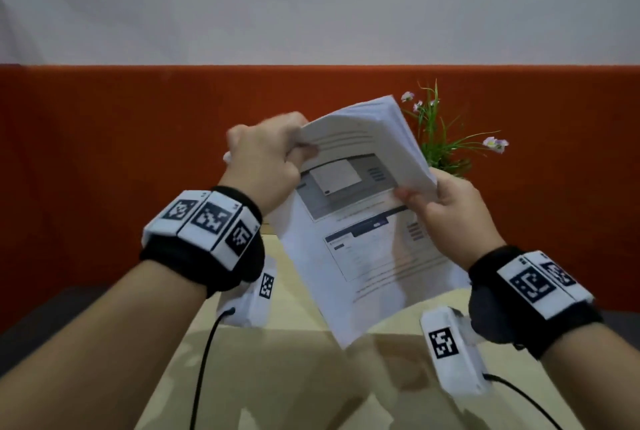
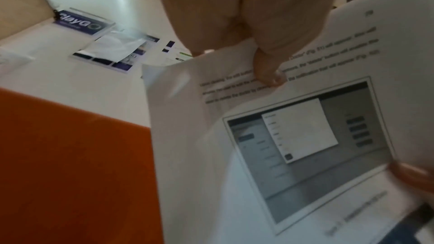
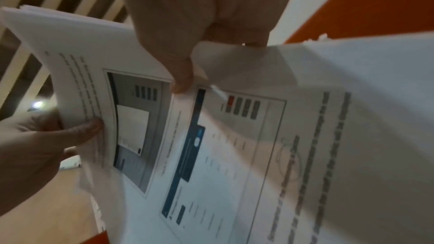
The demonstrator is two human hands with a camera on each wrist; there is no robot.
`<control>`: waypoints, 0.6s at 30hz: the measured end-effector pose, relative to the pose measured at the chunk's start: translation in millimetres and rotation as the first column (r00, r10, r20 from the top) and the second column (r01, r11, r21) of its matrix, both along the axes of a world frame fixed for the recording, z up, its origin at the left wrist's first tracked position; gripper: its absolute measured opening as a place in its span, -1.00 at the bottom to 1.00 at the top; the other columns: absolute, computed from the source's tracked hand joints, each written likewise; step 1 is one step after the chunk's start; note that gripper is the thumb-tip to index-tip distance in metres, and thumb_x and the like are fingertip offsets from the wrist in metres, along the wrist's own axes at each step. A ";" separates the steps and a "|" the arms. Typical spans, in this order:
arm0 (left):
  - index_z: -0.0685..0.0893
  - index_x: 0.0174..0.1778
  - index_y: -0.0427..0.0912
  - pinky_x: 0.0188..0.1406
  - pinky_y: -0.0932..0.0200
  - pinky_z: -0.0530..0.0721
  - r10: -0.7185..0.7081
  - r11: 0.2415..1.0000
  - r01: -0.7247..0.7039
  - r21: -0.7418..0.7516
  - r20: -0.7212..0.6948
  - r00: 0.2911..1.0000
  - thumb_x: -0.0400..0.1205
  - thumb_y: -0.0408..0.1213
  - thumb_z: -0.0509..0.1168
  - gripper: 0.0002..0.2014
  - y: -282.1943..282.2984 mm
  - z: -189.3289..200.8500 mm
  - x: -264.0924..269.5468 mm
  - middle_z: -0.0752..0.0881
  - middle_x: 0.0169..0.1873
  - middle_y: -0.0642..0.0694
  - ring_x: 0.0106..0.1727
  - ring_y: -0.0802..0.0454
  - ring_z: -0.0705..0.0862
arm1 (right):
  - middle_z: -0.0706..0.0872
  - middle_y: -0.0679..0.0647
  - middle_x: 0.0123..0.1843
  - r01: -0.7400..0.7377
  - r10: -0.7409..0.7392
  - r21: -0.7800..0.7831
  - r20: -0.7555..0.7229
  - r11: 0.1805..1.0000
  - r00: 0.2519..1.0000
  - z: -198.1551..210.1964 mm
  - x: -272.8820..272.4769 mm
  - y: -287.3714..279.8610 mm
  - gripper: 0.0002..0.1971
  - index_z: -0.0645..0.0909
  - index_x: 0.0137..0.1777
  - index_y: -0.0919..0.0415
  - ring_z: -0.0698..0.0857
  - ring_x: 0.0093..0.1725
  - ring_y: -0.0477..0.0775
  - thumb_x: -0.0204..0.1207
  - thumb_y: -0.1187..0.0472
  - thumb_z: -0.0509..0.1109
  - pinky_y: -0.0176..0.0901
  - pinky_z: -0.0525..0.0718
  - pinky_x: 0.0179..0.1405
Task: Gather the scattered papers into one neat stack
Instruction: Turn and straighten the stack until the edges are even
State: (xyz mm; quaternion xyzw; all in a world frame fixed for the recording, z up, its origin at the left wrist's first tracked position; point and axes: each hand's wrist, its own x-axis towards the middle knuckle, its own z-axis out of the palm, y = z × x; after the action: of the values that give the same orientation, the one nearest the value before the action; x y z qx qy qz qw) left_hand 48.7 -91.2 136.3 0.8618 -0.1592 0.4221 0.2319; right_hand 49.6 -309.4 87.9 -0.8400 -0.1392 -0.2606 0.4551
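A thick stack of printed papers with screenshots on the top page is held up in the air above the table, tilted. My left hand grips the stack's upper left corner, thumb on the front sheet. My right hand pinches the right edge, where the upper sheets fan out and bend back. In the left wrist view the left hand has its thumb pressed on the top page of the papers. In the right wrist view the right hand has its thumb between sheets of the papers, and the left hand holds the far side.
A light wooden table lies below the hands. An orange partition runs behind it, and a small flowering plant stands behind the papers. Several printed leaflets show on a white surface in the left wrist view.
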 end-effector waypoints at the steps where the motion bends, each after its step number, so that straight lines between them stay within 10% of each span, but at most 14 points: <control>1: 0.60 0.18 0.00 0.20 0.04 0.37 0.116 0.993 -0.116 -0.023 0.041 0.992 0.54 -0.16 0.33 -0.72 -1.1 -0.5 1.1 0.58 0.06 0.02 0.24 -0.09 0.56 | 0.77 0.23 -0.09 0.014 -0.015 0.063 0.016 0.998 1.000 -3.9 -0.7 -0.7 -0.92 0.70 -0.03 0.08 0.69 -0.09 0.28 0.56 0.22 0.37 -0.13 0.59 -0.31; 4: 0.21 0.58 -0.01 0.48 -0.13 0.26 0.287 0.876 -0.302 -0.375 -0.095 0.953 0.44 0.04 0.39 -0.20 -1.5 -23.8 3.3 0.35 0.51 -0.12 0.54 -0.14 0.32 | 0.78 0.08 -0.14 0.049 -0.061 0.280 0.033 0.959 0.998 -15.9 -6.9 0.9 -0.83 0.63 -0.20 -0.12 0.72 -0.07 0.25 0.56 0.20 0.37 0.17 0.68 -0.07; 7: 0.04 0.61 -0.05 0.48 -0.15 0.41 -0.255 0.632 -0.142 -0.762 -0.377 0.890 0.38 0.10 0.40 -0.04 -13.0 -59.1 3.9 0.44 0.46 -0.14 0.45 -0.16 0.47 | 0.77 0.04 -0.11 0.055 -0.056 0.432 -0.009 0.900 0.998 -27.9 -12.4 5.8 -0.85 0.59 -0.18 -0.14 0.74 0.00 0.25 0.56 0.15 0.37 0.31 0.70 0.06; 9: 0.27 0.46 -0.06 0.34 -0.02 0.54 -0.474 0.513 -0.095 -0.853 -0.374 0.797 0.53 -0.08 0.36 -0.39 -23.8 -80.0 5.0 0.62 0.27 -0.05 0.29 -0.06 0.61 | 0.74 -0.03 -0.14 0.057 -0.040 0.464 -0.047 0.884 0.998 -35.3 -15.5 10.2 -0.86 0.58 -0.18 -0.12 0.73 0.02 0.22 0.57 0.16 0.35 0.25 0.69 0.07; 11: 0.44 0.22 -0.02 0.34 -0.02 0.57 -0.417 0.551 -0.084 -0.830 -0.362 0.834 0.65 -0.31 0.22 -0.76 -31.5 -88.0 2.3 0.69 0.22 -0.09 0.22 -0.08 0.66 | 0.75 0.02 -0.10 0.059 -0.025 0.470 -0.078 0.881 0.997 -40.3 -17.4 12.4 -0.87 0.58 -0.17 -0.10 0.73 0.05 0.23 0.58 0.15 0.35 0.24 0.70 0.09; 18: 0.40 0.19 -0.07 0.15 0.09 0.54 -0.288 0.655 -0.119 -0.746 -0.393 0.873 0.66 -0.42 0.10 -0.77 -33.4 -103.0 -5.9 0.64 0.11 -0.10 0.10 -0.11 0.61 | 0.75 -0.02 0.01 0.051 0.033 0.475 -0.165 0.879 0.986 -58.5 -12.0 6.7 -0.87 0.55 -0.01 -0.14 0.73 0.02 0.02 0.62 0.17 0.28 -0.01 0.70 -0.04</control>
State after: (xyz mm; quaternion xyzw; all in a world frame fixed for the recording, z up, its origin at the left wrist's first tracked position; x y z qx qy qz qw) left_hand 42.9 -124.6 33.3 0.7556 0.0505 0.2110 0.6181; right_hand 37.6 -302.8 29.4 -0.7215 -0.0279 -0.2171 0.6569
